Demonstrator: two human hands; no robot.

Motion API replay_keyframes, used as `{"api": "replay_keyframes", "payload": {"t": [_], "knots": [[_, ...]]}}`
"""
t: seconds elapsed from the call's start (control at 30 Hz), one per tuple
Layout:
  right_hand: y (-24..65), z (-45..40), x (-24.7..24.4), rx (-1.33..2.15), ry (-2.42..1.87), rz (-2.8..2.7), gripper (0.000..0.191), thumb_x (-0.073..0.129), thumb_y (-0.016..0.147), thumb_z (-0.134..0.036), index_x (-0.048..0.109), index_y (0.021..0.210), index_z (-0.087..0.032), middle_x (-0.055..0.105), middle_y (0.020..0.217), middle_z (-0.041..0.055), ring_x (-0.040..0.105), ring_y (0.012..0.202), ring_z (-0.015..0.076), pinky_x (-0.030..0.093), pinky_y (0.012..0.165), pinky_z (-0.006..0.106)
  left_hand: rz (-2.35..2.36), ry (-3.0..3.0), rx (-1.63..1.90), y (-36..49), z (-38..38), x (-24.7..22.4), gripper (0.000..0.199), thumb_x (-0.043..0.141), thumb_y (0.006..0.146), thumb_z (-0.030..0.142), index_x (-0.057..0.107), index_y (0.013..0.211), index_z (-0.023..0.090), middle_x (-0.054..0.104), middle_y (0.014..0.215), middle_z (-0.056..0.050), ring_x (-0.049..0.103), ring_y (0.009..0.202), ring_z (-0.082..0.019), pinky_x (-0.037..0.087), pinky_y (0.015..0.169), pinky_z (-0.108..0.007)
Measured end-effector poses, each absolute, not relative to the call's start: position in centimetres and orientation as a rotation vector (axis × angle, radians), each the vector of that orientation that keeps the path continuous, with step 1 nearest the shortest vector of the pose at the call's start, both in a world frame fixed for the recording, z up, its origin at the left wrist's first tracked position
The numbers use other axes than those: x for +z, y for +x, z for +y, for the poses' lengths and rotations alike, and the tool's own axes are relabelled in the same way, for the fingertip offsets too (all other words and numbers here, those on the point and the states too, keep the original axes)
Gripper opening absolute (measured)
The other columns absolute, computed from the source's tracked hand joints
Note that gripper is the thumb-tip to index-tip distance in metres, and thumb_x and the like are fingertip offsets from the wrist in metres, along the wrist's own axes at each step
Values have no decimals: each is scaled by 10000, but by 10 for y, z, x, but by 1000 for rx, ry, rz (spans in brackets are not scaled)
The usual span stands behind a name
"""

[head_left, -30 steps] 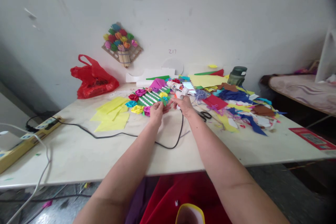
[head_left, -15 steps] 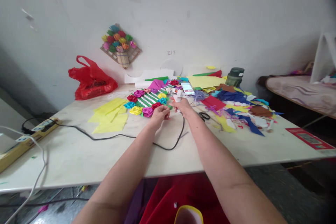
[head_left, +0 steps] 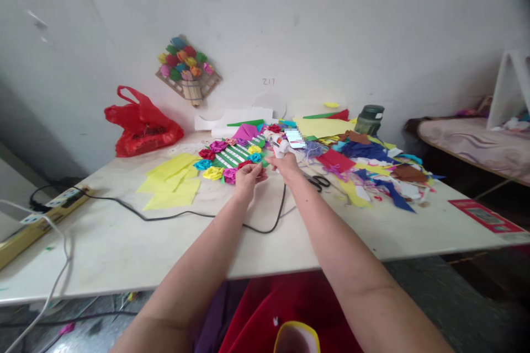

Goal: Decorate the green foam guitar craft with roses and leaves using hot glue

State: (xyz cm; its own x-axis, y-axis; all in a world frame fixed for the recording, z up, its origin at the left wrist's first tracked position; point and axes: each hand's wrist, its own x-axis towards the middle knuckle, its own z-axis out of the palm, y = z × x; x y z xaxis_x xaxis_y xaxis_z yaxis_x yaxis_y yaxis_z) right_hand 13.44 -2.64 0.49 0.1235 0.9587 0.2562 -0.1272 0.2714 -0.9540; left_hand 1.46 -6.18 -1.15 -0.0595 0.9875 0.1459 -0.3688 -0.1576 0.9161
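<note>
A green and white striped paper piece (head_left: 235, 156), ringed with colourful paper flowers, lies on the table. My left hand (head_left: 250, 175) is at its near right edge, fingers pinched together on something I cannot make out. Close on the right, my right hand (head_left: 284, 164) is wrapped round a white glue gun (head_left: 280, 144), whose nozzle points up and left, towards the flowers. A black cord runs down from the gun over the table. The two hands are near each other, a narrow gap between them.
Yellow paper sheets (head_left: 171, 179) and a red plastic bag (head_left: 143, 124) are on the left, with a power strip (head_left: 52, 215). Black scissors (head_left: 318, 182), coloured paper scraps (head_left: 364, 157), a phone (head_left: 295, 138) and a dark green bottle (head_left: 370, 120) are on the right.
The glue gun has tilted so that its nozzle points further left. My left hand has shifted slightly left, away from my right hand.
</note>
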Motion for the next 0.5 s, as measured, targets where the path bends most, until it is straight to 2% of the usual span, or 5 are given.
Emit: {"api": "replay_keyframes", "payload": {"t": [0.1, 0.3, 0.5], "knots": [[137, -25, 5, 1005, -936, -1183, 368, 679, 545, -263, 588, 876, -132, 509, 474, -69, 390, 365, 55, 354, 379, 196, 870, 984, 1587, 12, -58, -11, 357, 776, 503, 397, 594, 632, 118, 620, 593, -24, 591, 557, -129, 499, 613, -284], [154, -29, 12, 998, -919, -1320, 304, 676, 602, -380, 542, 733, -141, 597, 569, -12, 381, 326, 44, 323, 340, 201, 881, 943, 1628, 5, -55, -7, 334, 781, 501, 364, 624, 657, 113, 649, 636, -41, 637, 628, -175, 500, 638, -291], [169, -36, 19, 1071, -914, -1385, 367, 642, 666, -481, 562, 801, -149, 619, 600, 1, 351, 308, 34, 303, 320, 198, 873, 941, 1648, -2, -52, -9, 313, 761, 533, 345, 572, 650, 124, 657, 630, -49, 642, 611, -174, 508, 627, -291]]}}
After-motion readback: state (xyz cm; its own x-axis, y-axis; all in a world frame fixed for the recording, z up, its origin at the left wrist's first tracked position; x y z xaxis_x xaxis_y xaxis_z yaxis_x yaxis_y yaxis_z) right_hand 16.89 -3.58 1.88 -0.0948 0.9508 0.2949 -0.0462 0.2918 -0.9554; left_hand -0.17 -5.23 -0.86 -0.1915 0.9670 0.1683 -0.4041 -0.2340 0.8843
